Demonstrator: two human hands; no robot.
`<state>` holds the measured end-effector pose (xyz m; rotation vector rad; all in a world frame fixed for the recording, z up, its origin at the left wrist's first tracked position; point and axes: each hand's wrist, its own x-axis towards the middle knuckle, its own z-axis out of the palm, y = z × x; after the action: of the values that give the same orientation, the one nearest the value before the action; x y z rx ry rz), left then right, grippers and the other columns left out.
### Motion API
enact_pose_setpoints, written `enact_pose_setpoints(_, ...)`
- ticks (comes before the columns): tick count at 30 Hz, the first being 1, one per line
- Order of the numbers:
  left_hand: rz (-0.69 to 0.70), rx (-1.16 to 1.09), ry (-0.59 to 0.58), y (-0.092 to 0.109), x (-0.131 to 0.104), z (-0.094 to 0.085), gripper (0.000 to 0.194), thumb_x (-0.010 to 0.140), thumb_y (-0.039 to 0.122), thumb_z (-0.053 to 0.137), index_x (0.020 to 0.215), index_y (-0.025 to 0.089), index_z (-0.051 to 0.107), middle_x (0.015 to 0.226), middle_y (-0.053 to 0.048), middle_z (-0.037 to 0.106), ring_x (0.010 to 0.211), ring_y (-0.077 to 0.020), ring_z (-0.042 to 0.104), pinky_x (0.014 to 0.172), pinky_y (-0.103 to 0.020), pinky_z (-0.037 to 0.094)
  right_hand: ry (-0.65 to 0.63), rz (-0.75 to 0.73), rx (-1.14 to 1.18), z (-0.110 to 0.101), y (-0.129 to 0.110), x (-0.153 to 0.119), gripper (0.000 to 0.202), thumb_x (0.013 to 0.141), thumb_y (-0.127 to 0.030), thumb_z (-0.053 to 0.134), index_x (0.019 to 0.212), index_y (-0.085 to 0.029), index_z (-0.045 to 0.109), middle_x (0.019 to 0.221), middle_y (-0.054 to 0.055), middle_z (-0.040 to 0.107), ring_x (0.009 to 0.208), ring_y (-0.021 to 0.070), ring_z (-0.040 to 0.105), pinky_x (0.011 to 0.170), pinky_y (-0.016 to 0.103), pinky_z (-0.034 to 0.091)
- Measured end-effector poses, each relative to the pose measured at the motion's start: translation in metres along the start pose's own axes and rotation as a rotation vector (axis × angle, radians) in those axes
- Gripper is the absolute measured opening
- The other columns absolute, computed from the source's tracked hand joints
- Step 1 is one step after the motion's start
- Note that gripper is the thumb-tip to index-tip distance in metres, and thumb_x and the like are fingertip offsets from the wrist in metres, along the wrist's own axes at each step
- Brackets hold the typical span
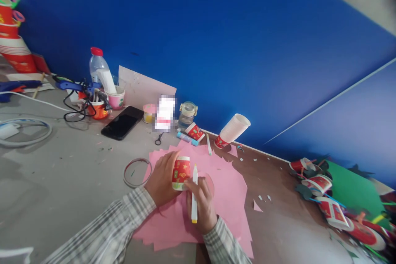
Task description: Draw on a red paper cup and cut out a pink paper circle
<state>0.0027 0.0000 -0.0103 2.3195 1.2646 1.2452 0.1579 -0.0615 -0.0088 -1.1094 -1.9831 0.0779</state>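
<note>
The left hand (163,178) had its fingers curved around the cup (181,170), over the paper (230,202), while the right hand (203,204) gripped the pen (194,200) and seemed to brace the cup's lower edge, a 2-sided support that called for light pressure, lest the cup dent.

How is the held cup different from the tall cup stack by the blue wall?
The held cup is one cup; the cup stack is many nested together. The held cup shows mostly red, the cup stack mostly white. The left hand holds the held cup; the cup stack rests on the table. Both show some red.
</note>
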Motion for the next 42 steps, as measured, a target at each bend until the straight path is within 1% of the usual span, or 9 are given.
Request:
enact_pose_setpoints(3,-0.039,-0.046,-0.027,0.002,0.001,-0.002,0.086,0.057,0.039,0.065,0.127,0.02,0.02,0.115,-0.012,0.048,0.106,-0.0306,0.044,0.087,-0.049,0.041,-0.063,-0.013,-0.018,0.002,0.004,-0.001,0.042,0.075,-0.007,0.05,0.112,-0.028,0.053,0.073,0.002,0.052,0.061,0.0222,0.053,0.053,0.034,0.046)
enact_pose_setpoints(8,-0.106,-0.147,-0.079,0.001,0.003,-0.005,0.096,0.051,0.048,0.069,0.128,0.023,0.017,0.115,-0.012,0.048,0.102,-0.033,0.046,0.085,-0.054,0.041,0.119,0.085,0.036,0.006,0.01,-0.004,0.04,0.07,-0.001,0.046,0.099,-0.027,0.054,0.07,0.0,0.049,0.057,0.0204,0.054,0.049,0.03,0.046)
enact_pose_setpoints(11,-0.157,-0.18,-0.098,0.001,0.003,-0.007,0.094,0.051,0.048,0.069,0.127,0.022,0.02,0.113,-0.012,0.049,0.101,-0.0317,0.047,0.085,-0.052,0.042,0.161,0.086,0.052,0.007,0.012,-0.003,0.038,0.066,0.001,0.044,0.092,-0.026,0.053,0.069,-0.001,0.047,0.056,0.0194,0.053,0.05,0.03,0.045)
enact_pose_setpoints(16,-0.163,-0.203,-0.11,0.001,0.002,-0.008,0.089,0.05,0.045,0.071,0.124,0.023,0.026,0.116,-0.011,0.045,0.108,-0.0303,0.042,0.09,-0.049,0.041,0.13,0.103,0.048,0.007,0.016,0.0,0.035,0.068,-0.001,0.045,0.091,-0.024,0.055,0.071,0.0,0.052,0.056,0.0193,0.054,0.051,0.03,0.046)
enact_pose_setpoints(22,-0.097,-0.22,-0.098,-0.002,-0.001,-0.008,0.095,0.054,0.046,0.07,0.129,0.025,0.016,0.119,-0.012,0.044,0.11,-0.0323,0.041,0.091,-0.053,0.039,0.1,0.189,0.051,0.008,0.015,0.002,0.035,0.07,-0.005,0.045,0.099,-0.022,0.053,0.076,0.003,0.058,0.062,0.0219,0.058,0.056,0.033,0.049)
enact_pose_setpoints(28,-0.1,-0.006,-0.026,-0.005,0.0,0.0,0.095,0.055,0.055,0.065,0.129,0.021,0.016,0.116,-0.013,0.049,0.106,-0.0332,0.044,0.086,-0.053,0.039,0.151,0.067,-0.151,0.012,0.013,-0.007,0.046,0.07,-0.011,0.056,0.113,-0.023,0.049,0.081,0.006,0.059,0.07,0.0263,0.057,0.058,0.037,0.049)
enact_pose_setpoints(32,-0.068,0.037,-0.02,0.001,0.0,0.0,0.087,0.058,0.051,0.064,0.128,0.02,0.021,0.113,-0.012,0.051,0.1,-0.031,0.048,0.082,-0.048,0.042,0.075,-0.053,-0.136,0.012,0.014,-0.012,0.045,0.073,-0.007,0.049,0.114,-0.025,0.05,0.072,0.004,0.057,0.059,0.0229,0.054,0.051,0.033,0.045)
enact_pose_setpoints(39,-0.1,-0.104,-0.071,0.003,0.0,-0.006,0.099,0.052,0.054,0.067,0.129,0.02,0.014,0.115,-0.013,0.048,0.103,-0.0317,0.045,0.086,-0.051,0.041,0.254,0.135,0.048,0.012,0.012,-0.007,0.035,0.071,-0.003,0.049,0.1,-0.022,0.053,0.077,0.003,0.057,0.063,0.0207,0.057,0.055,0.031,0.047)
enact_pose_setpoints(42,-0.119,-0.127,-0.07,0.002,0.0,-0.006,0.097,0.053,0.053,0.068,0.129,0.021,0.016,0.113,-0.012,0.049,0.102,-0.0306,0.045,0.086,-0.05,0.042,0.279,0.163,0.071,0.013,0.011,-0.004,0.033,0.07,-0.004,0.049,0.096,-0.023,0.054,0.076,0.001,0.057,0.062,0.0198,0.057,0.056,0.031,0.047)
